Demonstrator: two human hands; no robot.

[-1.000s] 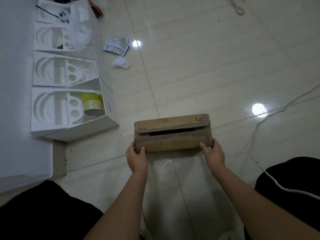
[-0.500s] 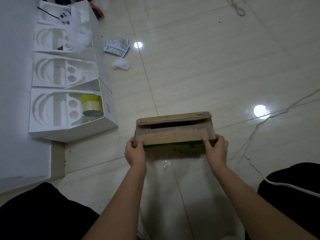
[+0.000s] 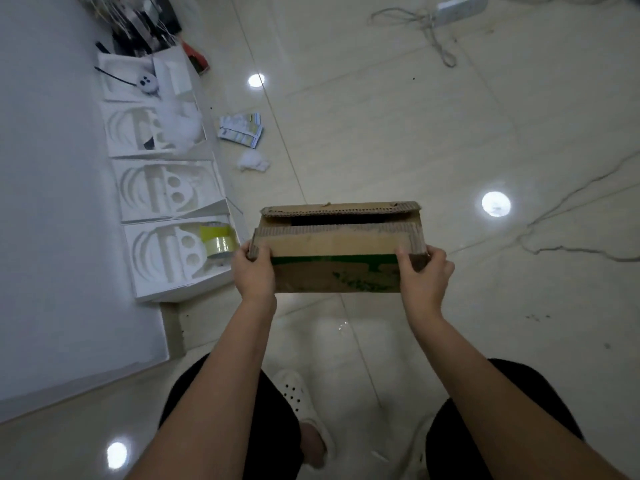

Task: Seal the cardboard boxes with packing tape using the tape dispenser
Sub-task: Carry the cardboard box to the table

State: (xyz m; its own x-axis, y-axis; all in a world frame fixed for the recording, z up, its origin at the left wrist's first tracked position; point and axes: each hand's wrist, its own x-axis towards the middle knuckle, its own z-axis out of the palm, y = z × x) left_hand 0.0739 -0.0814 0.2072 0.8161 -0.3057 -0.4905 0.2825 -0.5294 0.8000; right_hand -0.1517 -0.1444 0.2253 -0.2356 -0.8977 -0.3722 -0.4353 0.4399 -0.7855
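Held up over the glossy cream-tiled floor point(image 3: 398, 126): a long brown corrugated cardboard box point(image 3: 339, 249) with a green printed band along its near face. Gripped at both ends. Left hand point(image 3: 254, 271) curled round the left corner, thumb on the near face, fingers out of sight behind. Right hand point(image 3: 424, 273) clamped on the right end the same way, thumb laid over the green band. Top flaps not closed flat: a dark slot open between the far flap and the near one, ragged fluted edges showing.

Just left of the box, lying in the nearest white moulded foam tray point(image 3: 166, 261): a roll of clear yellowish packing tape point(image 3: 219, 241), close to the left hand but apart from it. More white foam trays point(image 3: 162, 188) in a row beyond, along the edge of a big white board point(image 3: 52, 202). Further off on the floor, small printed paper sachets point(image 3: 242, 129) and a crumpled white wad point(image 3: 254, 163). Grey cables point(image 3: 568, 216) trailing over the tiles at right. Below, black-clad knees and a white perforated clog point(image 3: 294, 393).
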